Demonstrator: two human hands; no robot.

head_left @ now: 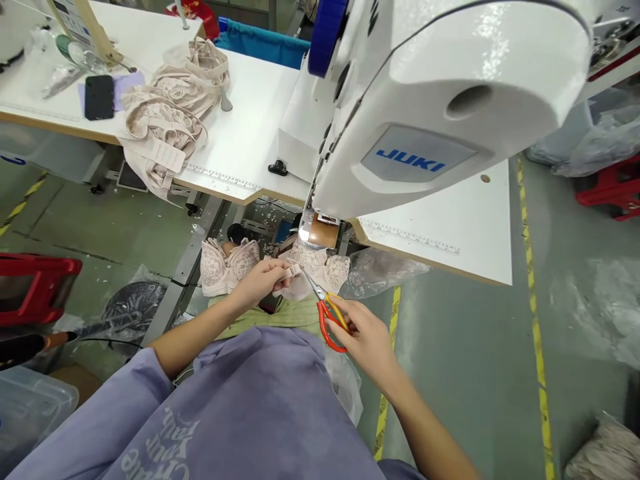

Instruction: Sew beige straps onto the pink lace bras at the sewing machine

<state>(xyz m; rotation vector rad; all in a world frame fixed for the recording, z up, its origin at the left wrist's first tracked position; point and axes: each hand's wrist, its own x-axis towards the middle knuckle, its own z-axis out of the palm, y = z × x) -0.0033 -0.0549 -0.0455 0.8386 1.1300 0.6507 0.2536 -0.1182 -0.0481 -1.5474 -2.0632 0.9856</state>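
In my right hand [367, 337] is a pair of scissors [320, 293] with red and yellow handles, its blades pointing up and left. The blade tips lie close to a pale pink strap [293, 270], which my left hand [265, 280] pinches; whether they touch it I cannot tell. The strap seems to belong to a beige lace bra [337, 270] on my lap, below the sewing machine head. Left of it, more beige lace cups [225, 263] rest on my lap. Part of a dark flat object [271, 303] shows under my left hand.
A white sewing machine [425, 100] overhangs the white table [450, 227] just ahead. Several beige lace bras [173, 107] are heaped on the table's left part, beside a black phone [99, 97]. A red stool [37, 287] stands at the left; plastic bags [385, 270] hang under the table edge.
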